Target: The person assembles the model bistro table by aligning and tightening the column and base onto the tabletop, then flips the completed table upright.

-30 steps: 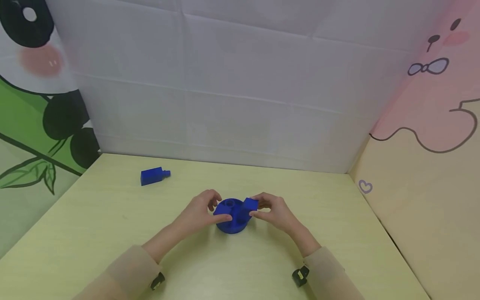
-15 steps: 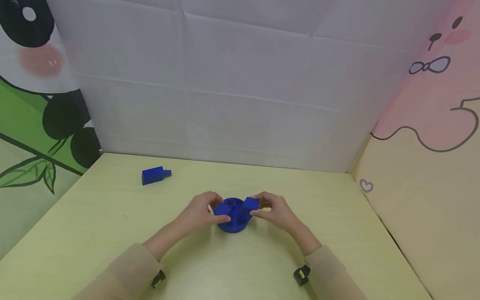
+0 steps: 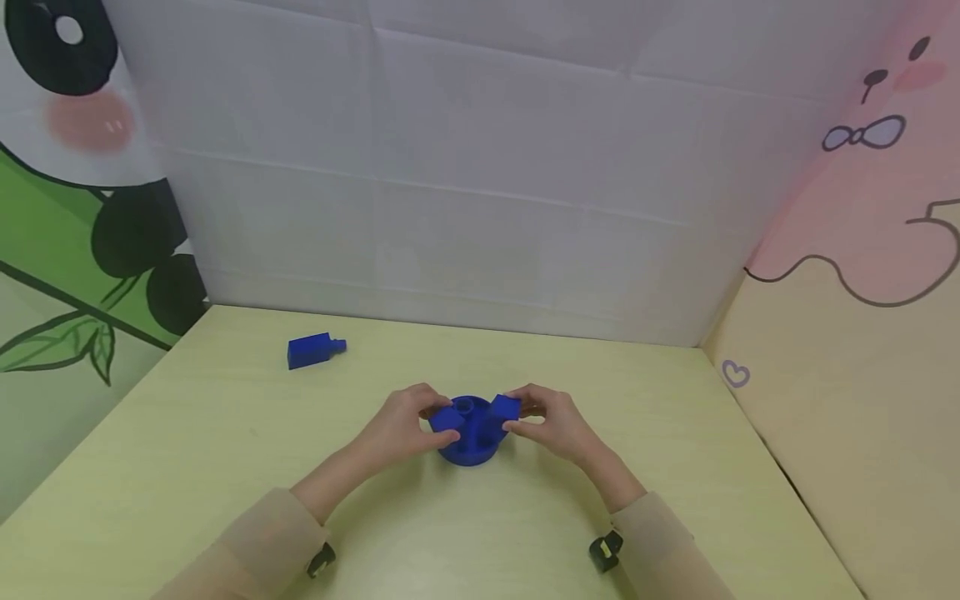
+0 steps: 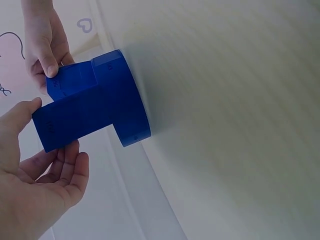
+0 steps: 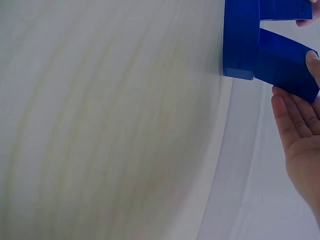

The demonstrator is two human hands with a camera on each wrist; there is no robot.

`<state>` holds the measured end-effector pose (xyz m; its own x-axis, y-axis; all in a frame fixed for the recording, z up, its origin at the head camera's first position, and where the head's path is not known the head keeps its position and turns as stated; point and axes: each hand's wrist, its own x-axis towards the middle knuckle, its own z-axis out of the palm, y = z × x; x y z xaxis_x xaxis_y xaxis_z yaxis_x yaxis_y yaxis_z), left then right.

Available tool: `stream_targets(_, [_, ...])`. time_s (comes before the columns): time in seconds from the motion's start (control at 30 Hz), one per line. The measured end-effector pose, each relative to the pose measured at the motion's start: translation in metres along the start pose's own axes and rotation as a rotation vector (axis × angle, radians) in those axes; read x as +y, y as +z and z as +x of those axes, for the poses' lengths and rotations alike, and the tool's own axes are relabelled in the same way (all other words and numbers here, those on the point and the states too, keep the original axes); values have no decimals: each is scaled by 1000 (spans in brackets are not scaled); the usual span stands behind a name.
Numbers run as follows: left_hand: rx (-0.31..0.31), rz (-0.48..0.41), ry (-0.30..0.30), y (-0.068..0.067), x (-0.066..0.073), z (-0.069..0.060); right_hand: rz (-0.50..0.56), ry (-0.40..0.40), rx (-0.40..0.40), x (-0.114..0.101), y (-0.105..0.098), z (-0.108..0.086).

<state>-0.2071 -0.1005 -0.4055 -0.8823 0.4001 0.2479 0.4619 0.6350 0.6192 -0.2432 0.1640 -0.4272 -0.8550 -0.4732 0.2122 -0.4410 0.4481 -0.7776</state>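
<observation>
A round blue base [image 3: 468, 456] with a ring-shaped socket stands on the table. Two blue blocks rise from it. At its left, my left hand [image 3: 397, 427] pinches the left blue block [image 4: 75, 120] near its top, thumb on one side and fingers on the other. Across from it, my right hand [image 3: 551, 423] holds the right blue block [image 3: 505, 408] between thumb and fingers. In the right wrist view this right block [image 5: 285, 64] tilts outward from the base. Whether the lower ends are fully seated is hidden.
Farther back on the left, a loose blue block [image 3: 309, 351] with a narrow peg lies on its side on the pale table [image 3: 225, 450]. A white cloth wall [image 3: 465, 208] closes off the back, with printed panels at both sides.
My left fingers have closed in from a wider spread and now pinch the left block. The right hand keeps its hold with little movement. The loose block lies where it was.
</observation>
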Motion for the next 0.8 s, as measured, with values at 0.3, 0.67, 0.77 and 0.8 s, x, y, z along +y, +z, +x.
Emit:
stream_targets(0.3, [10, 6, -62, -1, 4, 2, -35, -53, 0, -1, -3, 3])
stream_targets(0.67, [0, 54, -135, -33, -36, 3, -55, -59, -16, -3, -3, 2])
stream_targets(0.77, [31, 110, -138, -51, -55, 5, -46, -62, -31, -3, -5, 1])
stream_targets(0.8, [44, 128, -142, -57, -62, 5, -43, -63, -38, -3, -5, 1])
